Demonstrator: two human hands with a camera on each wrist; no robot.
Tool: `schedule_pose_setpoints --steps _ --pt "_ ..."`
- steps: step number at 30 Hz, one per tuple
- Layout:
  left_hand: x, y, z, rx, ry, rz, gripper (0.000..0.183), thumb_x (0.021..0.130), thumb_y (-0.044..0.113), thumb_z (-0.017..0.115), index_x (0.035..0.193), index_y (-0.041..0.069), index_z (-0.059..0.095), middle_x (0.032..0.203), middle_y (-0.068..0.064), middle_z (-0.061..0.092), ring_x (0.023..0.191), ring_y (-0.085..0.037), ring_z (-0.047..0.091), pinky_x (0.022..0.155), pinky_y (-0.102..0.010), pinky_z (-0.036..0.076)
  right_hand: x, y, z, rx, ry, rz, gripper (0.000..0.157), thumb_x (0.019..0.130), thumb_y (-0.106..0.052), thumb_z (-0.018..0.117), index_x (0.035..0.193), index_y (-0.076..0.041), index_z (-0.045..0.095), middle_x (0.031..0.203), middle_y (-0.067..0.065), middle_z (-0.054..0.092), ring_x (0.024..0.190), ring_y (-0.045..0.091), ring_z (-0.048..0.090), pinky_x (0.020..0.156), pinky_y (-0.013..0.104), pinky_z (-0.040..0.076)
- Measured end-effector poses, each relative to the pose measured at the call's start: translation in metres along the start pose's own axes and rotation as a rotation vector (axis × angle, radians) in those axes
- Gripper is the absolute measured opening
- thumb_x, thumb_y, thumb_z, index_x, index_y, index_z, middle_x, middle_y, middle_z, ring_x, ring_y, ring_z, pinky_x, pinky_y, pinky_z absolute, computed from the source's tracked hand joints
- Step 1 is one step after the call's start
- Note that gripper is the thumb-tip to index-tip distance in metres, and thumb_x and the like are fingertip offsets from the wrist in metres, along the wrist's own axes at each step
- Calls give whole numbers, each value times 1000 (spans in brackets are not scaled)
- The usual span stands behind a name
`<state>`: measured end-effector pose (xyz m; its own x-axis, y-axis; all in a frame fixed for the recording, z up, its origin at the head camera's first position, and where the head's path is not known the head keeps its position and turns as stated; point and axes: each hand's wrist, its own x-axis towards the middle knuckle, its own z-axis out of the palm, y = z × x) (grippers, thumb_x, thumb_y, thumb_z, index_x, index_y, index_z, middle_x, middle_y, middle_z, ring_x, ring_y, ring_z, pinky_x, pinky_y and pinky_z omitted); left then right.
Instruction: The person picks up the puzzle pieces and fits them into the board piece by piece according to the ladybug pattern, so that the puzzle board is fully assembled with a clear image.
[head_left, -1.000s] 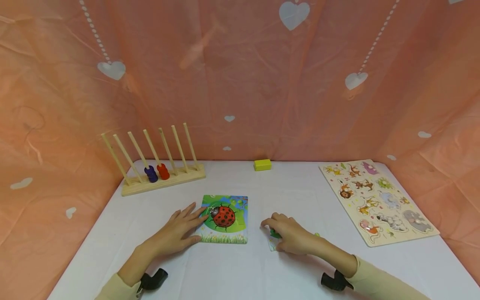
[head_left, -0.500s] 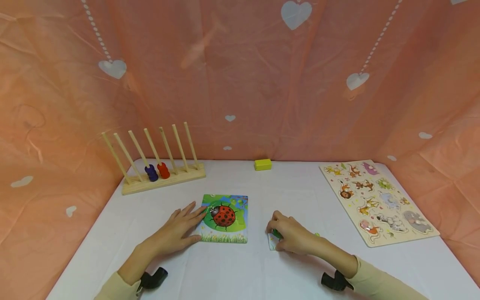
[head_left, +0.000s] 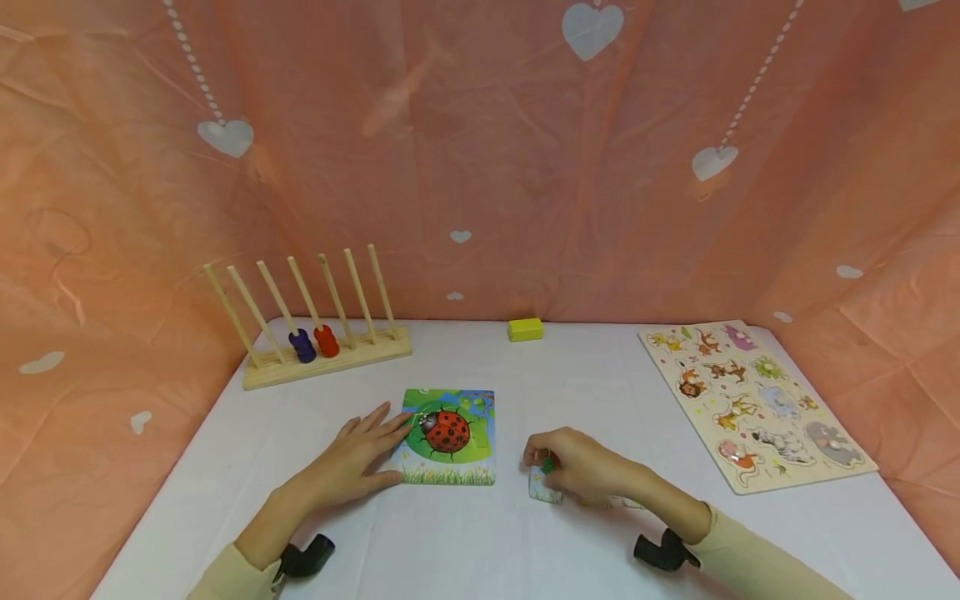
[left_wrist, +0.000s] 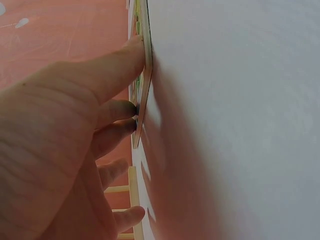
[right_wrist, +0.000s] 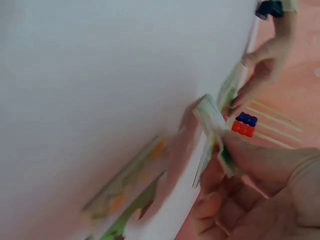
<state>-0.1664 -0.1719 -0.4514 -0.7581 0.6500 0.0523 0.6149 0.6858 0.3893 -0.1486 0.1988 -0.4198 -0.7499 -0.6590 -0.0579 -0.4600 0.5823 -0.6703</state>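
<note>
Puzzle [head_left: 448,437] lay nearer the left edge of the table [head_left: 442,550] than the right, the left hand [head_left: 360,458] touching its left side with loosely spread fingers, grasping nothing. The right hand [head_left: 581,468] pinched a piece [right_wrist: 209,114] between thumb and curled fingers, closed to its thickness, while a blurred second piece [right_wrist: 132,175] lay nearby and a block [head_left: 525,330] sat at the back edge.

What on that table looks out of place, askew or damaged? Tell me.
Nothing looks spilled or damaged. The peg rack and animal board lie askew to the far edge of the table; the tilted piece is just held by the right hand.
</note>
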Motion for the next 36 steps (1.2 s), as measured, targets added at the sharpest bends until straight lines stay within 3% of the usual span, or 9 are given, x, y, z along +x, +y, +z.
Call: schedule_pose_setpoints --steps 3,6,10,18,26,36 --pt "0 0 -1 -10 -1 -3 70 92 40 70 144 -1 50 157 -13 37 147 -45 19 106 -73 21 13 1 0 115 9 -47 25 82 11 70 101 -5 68 87 0 62 76 9 53 67 24 48" --pt "0 0 -1 -16 -4 -8 70 92 42 70 144 0 50 157 -13 37 147 -45 18 106 -74 20 31 -2 4 143 59 -96 24 82 10 71 103 -3 67 86 2 64 73 7 53 64 23 48" --pt "-1 -2 0 -9 -2 -14 71 92 43 70 144 0 50 157 -13 38 147 -45 18 106 -74 21 61 -16 10 114 106 -130 25 81 5 76 103 0 67 82 1 63 69 6 54 64 24 48" --pt "-1 -4 2 -8 22 11 71 91 43 70 143 -2 51 156 -13 40 147 -45 20 106 -72 23 106 -48 30 -16 102 -149 20 86 -2 76 105 -3 69 83 1 66 66 3 53 63 20 46" --pt "-1 -3 1 -22 38 20 71 92 42 70 143 -3 50 155 -13 41 146 -45 22 104 -74 24 124 -57 44 15 88 -120 19 88 5 71 105 -2 70 79 0 62 66 4 50 61 18 44" --pt "0 -4 0 -24 15 1 73 90 38 73 148 2 46 156 -13 39 148 -43 19 106 -73 22 129 -61 52 16 48 -129 25 88 10 68 111 4 69 78 2 61 66 4 49 63 16 45"
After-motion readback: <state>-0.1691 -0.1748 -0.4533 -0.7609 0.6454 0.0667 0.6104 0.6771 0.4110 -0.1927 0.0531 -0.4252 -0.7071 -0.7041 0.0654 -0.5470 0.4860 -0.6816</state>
